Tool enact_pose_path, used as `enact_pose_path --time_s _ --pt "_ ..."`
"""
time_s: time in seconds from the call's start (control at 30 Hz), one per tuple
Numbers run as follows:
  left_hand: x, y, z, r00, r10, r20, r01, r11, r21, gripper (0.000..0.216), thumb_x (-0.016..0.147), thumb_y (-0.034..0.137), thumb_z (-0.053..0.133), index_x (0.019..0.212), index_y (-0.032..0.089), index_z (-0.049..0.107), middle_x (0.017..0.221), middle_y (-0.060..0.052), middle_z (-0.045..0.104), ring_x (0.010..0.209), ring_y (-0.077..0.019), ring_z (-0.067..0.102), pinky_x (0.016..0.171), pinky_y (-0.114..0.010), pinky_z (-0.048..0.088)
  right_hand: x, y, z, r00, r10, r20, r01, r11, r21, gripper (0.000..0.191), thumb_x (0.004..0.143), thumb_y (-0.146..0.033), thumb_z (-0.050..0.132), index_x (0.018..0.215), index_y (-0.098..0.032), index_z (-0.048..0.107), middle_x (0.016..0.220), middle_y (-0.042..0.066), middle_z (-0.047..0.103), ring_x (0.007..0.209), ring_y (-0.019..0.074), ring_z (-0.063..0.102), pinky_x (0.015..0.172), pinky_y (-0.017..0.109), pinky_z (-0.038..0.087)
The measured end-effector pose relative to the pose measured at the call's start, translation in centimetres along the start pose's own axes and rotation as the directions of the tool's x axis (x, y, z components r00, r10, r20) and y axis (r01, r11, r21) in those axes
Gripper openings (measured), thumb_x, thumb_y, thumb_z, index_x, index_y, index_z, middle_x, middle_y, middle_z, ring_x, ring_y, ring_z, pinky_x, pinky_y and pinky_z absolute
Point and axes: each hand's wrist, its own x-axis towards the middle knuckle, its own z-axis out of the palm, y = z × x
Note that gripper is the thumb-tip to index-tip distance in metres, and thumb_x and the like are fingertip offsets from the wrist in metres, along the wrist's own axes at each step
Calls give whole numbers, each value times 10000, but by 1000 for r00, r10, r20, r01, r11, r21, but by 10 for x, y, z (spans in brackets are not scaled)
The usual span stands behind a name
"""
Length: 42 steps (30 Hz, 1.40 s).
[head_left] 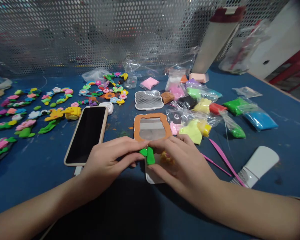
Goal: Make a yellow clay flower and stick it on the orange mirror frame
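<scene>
Green modelling clay [150,156] is pinched between my two hands, a small lump on the left and a longer strip on the right. My left hand [115,160] closes thumb and fingers on the smaller lump. The fingers of my right hand [180,160] are bent round the longer strip. Beneath my hands lies a white panel [153,178], mostly covered, with some yellow-orange clay pieces [167,157] on it. Just beyond my fingertips is a small mirror [152,128] with an orange clay frame [137,128].
Left of my hands lies a smartphone [87,136]; farther left are several colourful clay pieces [55,115]. Bagged clay [190,100], a second mirror [149,100] and a tall bottle [212,43] stand beyond. At right are a pink clay knife [225,160] and a white comb [261,163].
</scene>
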Motion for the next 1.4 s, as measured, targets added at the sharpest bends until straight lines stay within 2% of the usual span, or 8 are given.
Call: enact_pose_path --time_s 0.27,0.53,0.7,0.83,0.93,1.0,1.2,1.4 --pt "-2 2 1 996 -86 -36 89 992 91 179 799 289 626 948 228 704 826 1 716 682 -140 651 553 -195 467 0 -1 -1 1000 -6 26 6 1000 6 247 872 -253 532 1114 -216 506 976 5 636 917 180 540 879 352 277" --pt "-4 0 4 998 18 -55 -8 984 180 80 799 253 636 847 203 675 795 19 707 706 -111 644 645 -176 453 -1 -1 0 999 -12 33 12 1000 12 223 876 -238 522 1096 -206 502 968 5 631 898 174 516 844 328 296" --pt "-2 1 4 988 -143 -54 144 989 17 124 746 259 674 866 231 671 751 36 681 613 -104 613 596 -191 457 0 0 -2 999 -4 38 3 1000 19 251 875 -250 531 1121 -219 493 987 2 631 930 176 524 848 327 301" --pt "1 7 5 895 -441 72 434 820 -373 203 742 285 649 929 209 624 721 27 676 584 -105 617 558 -193 480 4 0 -5 999 38 -26 -38 999 2 203 848 -276 581 1039 -220 538 942 -8 655 866 178 553 810 324 311" --pt "3 13 10 823 -509 252 553 619 -558 230 709 261 661 916 181 601 728 15 662 612 -106 612 495 -166 464 5 -1 -5 998 -2 -59 0 1000 -19 189 849 -281 580 1027 -227 545 909 3 653 833 184 564 773 326 319" --pt "3 16 13 810 -504 301 572 565 -594 223 698 250 674 896 181 597 742 15 653 636 -105 603 489 -157 456 5 -3 -5 998 -46 -45 43 998 -51 189 863 -286 559 1044 -234 546 896 15 643 830 190 568 771 336 326" --pt "5 19 8 825 -527 205 542 636 -549 225 722 320 669 865 165 589 711 -2 647 597 -120 607 476 -191 442 17 2 -23 999 -51 -13 50 998 -48 239 844 -209 556 1079 -179 521 953 66 629 875 198 583 728 315 427" --pt "11 10 -8 876 -473 92 473 805 -358 249 777 374 630 924 175 609 857 -32 667 752 -170 626 618 -262 484 26 19 -49 977 -4 211 32 991 -133 166 835 -74 490 886 -179 609 901 70 631 804 190 591 642 284 456"
